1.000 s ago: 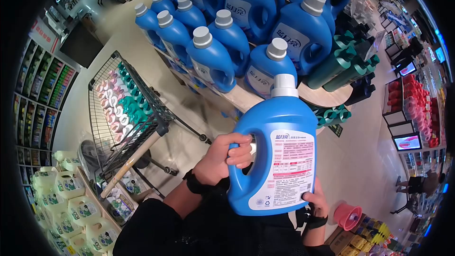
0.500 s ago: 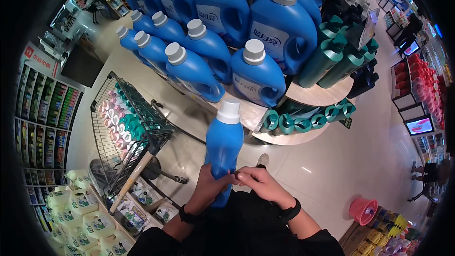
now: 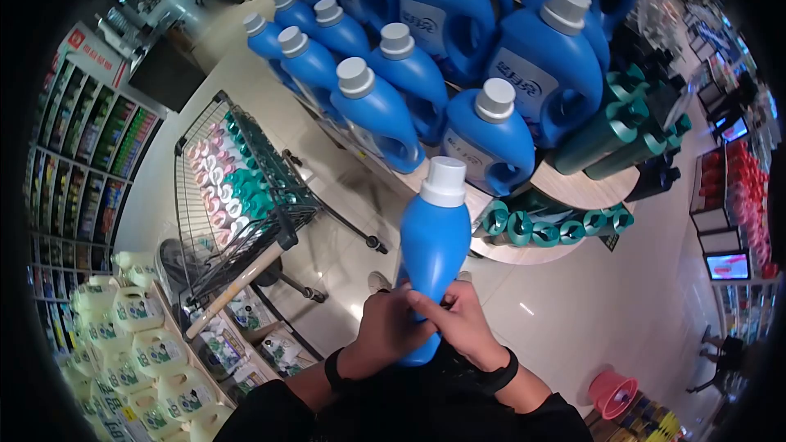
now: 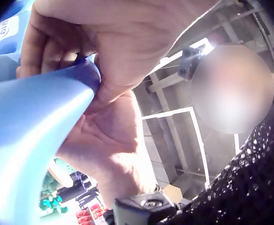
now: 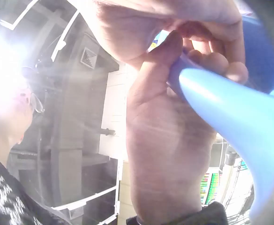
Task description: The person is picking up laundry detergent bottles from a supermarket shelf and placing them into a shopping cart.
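A blue laundry detergent bottle (image 3: 436, 237) with a white cap (image 3: 446, 176) stands upright before my body, its narrow handle side turned to me. My left hand (image 3: 389, 331) grips the handle, its fingers curled round it. From the other side, my right hand (image 3: 471, 327) also grips the handle, with the thumb across it close to the left hand. In the left wrist view, the blue handle (image 4: 76, 84) runs between both hands. The right wrist view shows fingers curled over the same handle (image 5: 198, 84). The bottle's labels are out of sight.
Ahead, a tiered display holds several blue detergent bottles (image 3: 377, 119) and green bottles (image 3: 602, 139). On the left stands a shopping cart (image 3: 246, 270) above pink and green bottles. Pale jugs (image 3: 160, 352) fill the lower left. A pink bucket (image 3: 612, 393) sits at the lower right.
The bottle has turned from its back label facing me to its narrow handle side. My right hand has moved from the bottle's lower edge to the handle, beside the left hand.
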Available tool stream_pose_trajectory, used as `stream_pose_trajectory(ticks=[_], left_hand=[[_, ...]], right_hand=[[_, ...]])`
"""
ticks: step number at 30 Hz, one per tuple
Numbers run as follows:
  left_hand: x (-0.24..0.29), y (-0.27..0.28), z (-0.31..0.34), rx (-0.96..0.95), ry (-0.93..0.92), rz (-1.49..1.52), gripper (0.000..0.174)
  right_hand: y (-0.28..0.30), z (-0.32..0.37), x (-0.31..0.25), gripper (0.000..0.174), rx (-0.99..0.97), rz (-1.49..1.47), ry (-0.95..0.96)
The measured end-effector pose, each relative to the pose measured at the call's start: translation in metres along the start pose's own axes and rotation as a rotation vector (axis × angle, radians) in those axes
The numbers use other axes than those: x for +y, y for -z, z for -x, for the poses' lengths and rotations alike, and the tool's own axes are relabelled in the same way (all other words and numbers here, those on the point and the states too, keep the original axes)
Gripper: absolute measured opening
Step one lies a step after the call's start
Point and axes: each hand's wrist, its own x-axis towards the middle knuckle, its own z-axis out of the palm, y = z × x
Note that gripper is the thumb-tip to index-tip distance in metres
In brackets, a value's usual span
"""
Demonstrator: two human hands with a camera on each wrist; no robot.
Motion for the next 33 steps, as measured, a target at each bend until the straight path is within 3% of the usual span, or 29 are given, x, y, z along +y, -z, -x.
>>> stream_pose_trajectory(ticks=[1,3,6,9,11,12,17,19,21,25,33], left_hand=[[0.009,0.004,0.007,0.071,0.041,0.026,0.031],[0.030,0.008,-0.006,0.059,0.014,-0.099,0.029],[0.023,0.009,-0.007,0.111,-0.165,-0.198,0.018],[0.014,0.026,-0.006,0.190,-0.240,-0.076,0.011],[-0.007,0.045,0.001,0.312,-0.206,-0.108,0.010],[-0.025,0.053,0.003,0.422,-0.211,-0.070,0.009],[-0.128,0.098,0.028,0.906,-0.004,-0.375,0.013],[-0.150,0.112,0.034,0.949,0.028,-0.503,0.019],[-0.162,0.121,0.036,1.019,0.186,-0.552,0.024],[-0.192,0.128,0.031,1.021,0.150,-0.781,0.026],[-0.205,0.135,0.018,1.116,0.196,-0.862,0.021]], right_hand=[[-0.004,0.004,-0.020,0.020,0.036,-0.157,-0.064],[0.001,-0.002,-0.025,0.026,0.023,-0.202,-0.037],[0.006,-0.007,-0.050,0.025,0.014,-0.343,-0.134],[0.019,-0.027,-0.052,0.017,0.152,-0.133,-0.039],[0.033,-0.042,-0.047,0.020,0.296,0.056,0.011],[0.036,-0.048,-0.050,0.029,0.359,0.168,0.031],[0.060,-0.060,-0.044,0.028,0.364,0.379,0.107],[0.071,-0.067,-0.040,0.027,0.341,0.401,0.163],[0.085,-0.076,-0.032,0.023,0.304,0.360,0.227],[0.104,-0.103,-0.004,0.015,0.277,0.394,0.343],[0.127,-0.137,0.033,0.010,0.195,0.234,0.441]])
